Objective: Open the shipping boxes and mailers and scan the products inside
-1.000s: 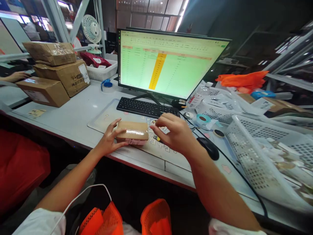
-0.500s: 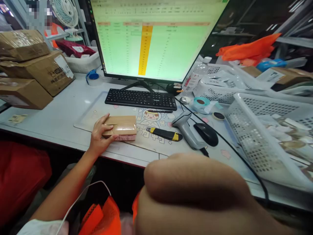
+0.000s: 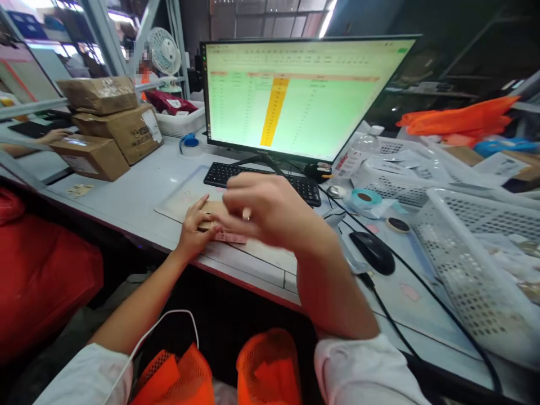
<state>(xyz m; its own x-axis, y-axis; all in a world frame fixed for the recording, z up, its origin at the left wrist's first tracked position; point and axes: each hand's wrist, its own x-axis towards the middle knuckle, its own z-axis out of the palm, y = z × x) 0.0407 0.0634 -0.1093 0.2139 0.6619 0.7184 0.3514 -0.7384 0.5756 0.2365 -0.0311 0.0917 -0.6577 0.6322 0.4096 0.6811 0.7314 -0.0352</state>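
My left hand [image 3: 196, 229] holds the left end of a small cardboard box [image 3: 231, 238], thumb at the near side and fingers over the top. The box lies on the printed desk mat [image 3: 270, 253], near the desk's front edge. Over the box's right part hovers my right hand [image 3: 270, 208], its fingers bent and smeared by motion; whether it touches the box I cannot tell. Behind that hand is the black keyboard [image 3: 217, 173], partly covered. My right forearm hides most of a grey barcode scanner [image 3: 354, 253].
A monitor [image 3: 240, 112] shows a spreadsheet behind the keyboard. On the right are a black mouse [image 3: 373, 252], its cable, tape rolls [image 3: 363, 198] and a white basket [image 3: 451, 270]. Stacked cardboard boxes [image 3: 137, 132] stand at left. Another person's hand [image 3: 54, 136] is farther left.
My right hand has moved from close before the camera to above the small box. My left hand stays on the box. The camera view has tilted up and turned left.
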